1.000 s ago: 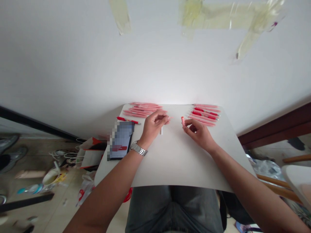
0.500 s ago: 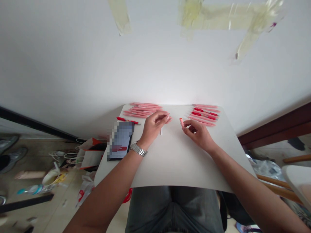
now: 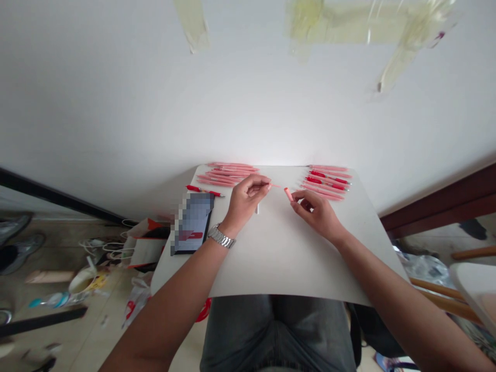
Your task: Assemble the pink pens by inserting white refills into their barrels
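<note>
My left hand [image 3: 250, 192], with a metal watch on its wrist, is closed in a pinch on a thin reddish pen refill [image 3: 275, 185] that points right. Facing it, my right hand [image 3: 313, 211] grips a short pink pen barrel [image 3: 288, 194] between thumb and fingers, its orange-red end tilted up and left. A small gap separates the refill's tip from the barrel. Below my left hand a small white stick-like piece [image 3: 257, 209] lies on the table, partly hidden. Pink pens [image 3: 222, 174] lie in a group behind my left hand.
More pink and red pens [image 3: 327, 182] lie at the back right of the white table [image 3: 271, 263]. A red pen [image 3: 205, 191] lies above a phone-like device [image 3: 194, 225] on the left. The wall [image 3: 248, 113] stands directly behind the table.
The refill in my left hand now shows more clearly, pointing right toward the barrel. In my right hand the barrel has tipped further left. Both hands have otherwise barely moved.
</note>
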Demonstrator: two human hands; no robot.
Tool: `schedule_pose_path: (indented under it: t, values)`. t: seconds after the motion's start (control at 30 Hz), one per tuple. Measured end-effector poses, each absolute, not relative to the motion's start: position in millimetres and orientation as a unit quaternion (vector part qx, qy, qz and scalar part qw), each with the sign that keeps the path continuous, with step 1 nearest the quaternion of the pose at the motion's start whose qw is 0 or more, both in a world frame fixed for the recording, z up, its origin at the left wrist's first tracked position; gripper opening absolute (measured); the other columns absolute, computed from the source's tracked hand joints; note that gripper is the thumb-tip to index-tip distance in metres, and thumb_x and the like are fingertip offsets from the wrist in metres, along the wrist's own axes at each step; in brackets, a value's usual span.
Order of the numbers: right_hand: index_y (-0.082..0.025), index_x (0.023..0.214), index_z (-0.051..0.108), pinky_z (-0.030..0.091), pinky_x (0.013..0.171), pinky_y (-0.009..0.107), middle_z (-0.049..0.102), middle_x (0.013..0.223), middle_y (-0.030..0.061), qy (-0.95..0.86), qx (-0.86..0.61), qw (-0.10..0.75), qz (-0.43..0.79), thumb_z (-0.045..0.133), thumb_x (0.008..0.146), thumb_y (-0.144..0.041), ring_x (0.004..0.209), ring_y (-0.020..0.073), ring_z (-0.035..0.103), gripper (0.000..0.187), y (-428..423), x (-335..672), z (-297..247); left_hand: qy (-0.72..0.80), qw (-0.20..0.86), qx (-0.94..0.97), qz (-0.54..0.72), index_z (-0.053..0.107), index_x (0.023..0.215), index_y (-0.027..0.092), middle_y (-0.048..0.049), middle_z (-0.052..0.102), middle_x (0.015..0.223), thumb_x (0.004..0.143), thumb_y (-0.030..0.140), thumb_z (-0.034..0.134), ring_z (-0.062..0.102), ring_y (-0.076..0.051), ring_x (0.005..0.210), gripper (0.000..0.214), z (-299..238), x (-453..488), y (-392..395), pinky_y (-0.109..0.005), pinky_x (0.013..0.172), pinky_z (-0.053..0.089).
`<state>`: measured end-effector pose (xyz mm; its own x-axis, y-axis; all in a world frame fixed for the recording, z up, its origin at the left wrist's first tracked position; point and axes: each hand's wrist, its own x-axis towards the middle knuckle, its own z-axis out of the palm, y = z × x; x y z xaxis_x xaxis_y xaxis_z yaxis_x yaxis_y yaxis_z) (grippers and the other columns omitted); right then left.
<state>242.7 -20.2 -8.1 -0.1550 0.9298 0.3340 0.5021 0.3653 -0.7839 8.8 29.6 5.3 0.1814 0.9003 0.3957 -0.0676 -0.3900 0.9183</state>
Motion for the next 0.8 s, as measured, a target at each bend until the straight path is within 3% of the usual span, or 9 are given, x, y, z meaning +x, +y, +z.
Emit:
schedule_pose_path:
  t: [0.8]
  values:
    - [-0.022,0.106,0.073,0.042,0.060,0.030,0.069,0.091,0.0034,-0.741,-0.487,0.403,0.227,0.063,0.098,-0.031,0.063,0.0131,0.049,0.015,-20.1,242.4,-4.6,0.318,0.431,0.651,0.538,0.076,0.100,0.018,-0.0090,0.074,0.117,0.091,0.037,0.078,0.074,-0.017,0.102,0.021,3.5,11.3,28.3,-0.030,0.095,0.060]
